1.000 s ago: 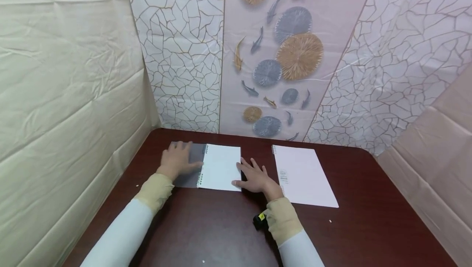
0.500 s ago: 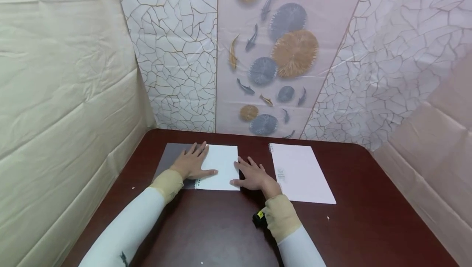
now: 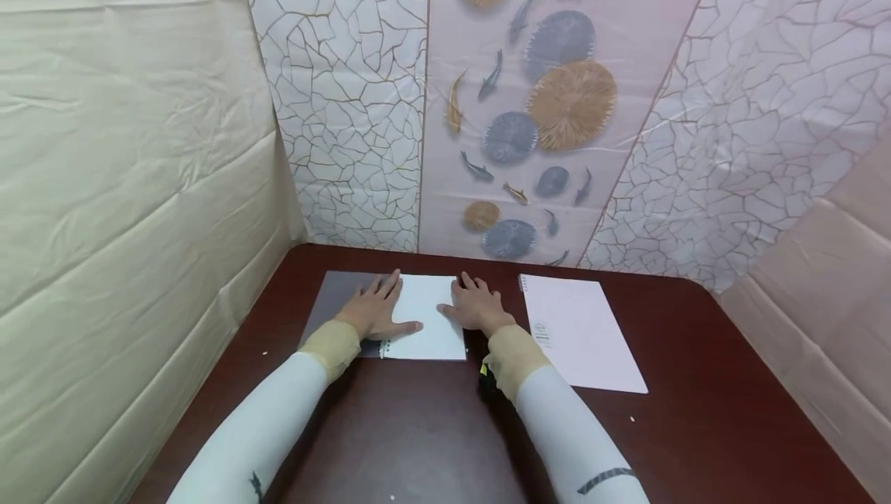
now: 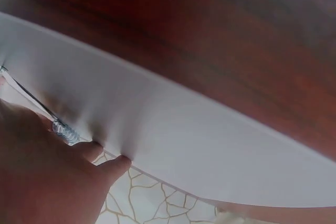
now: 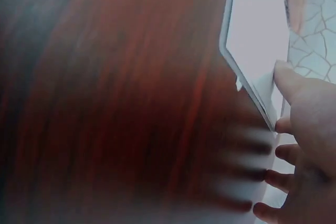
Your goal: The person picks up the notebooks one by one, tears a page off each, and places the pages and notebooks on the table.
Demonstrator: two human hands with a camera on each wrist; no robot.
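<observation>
A spiral notebook (image 3: 433, 340) lies open on the dark table, its grey cover (image 3: 326, 304) folded out to the left and a blank white page showing. My left hand (image 3: 373, 314) rests spread over the binding, with the thumb on the page. In the left wrist view, its fingertips lie near the spiral coil (image 4: 65, 132). At the page's right edge is my right hand (image 3: 477, 308). The right wrist view shows its thumb on the notebook page (image 5: 257, 30) and its index finger against the edge, with the other fingers spread beyond it.
A second, larger spiral pad (image 3: 585, 334) lies to the right. A small black item with a yellow patch (image 3: 486, 375) shows by my right wrist. Small white specks dot the table. Patterned curtains (image 3: 355, 102) stand behind the table.
My left hand has moved right from the grey cover onto the binding and page. My right hand has slid farther back along the page's right edge, toward its far corner.
</observation>
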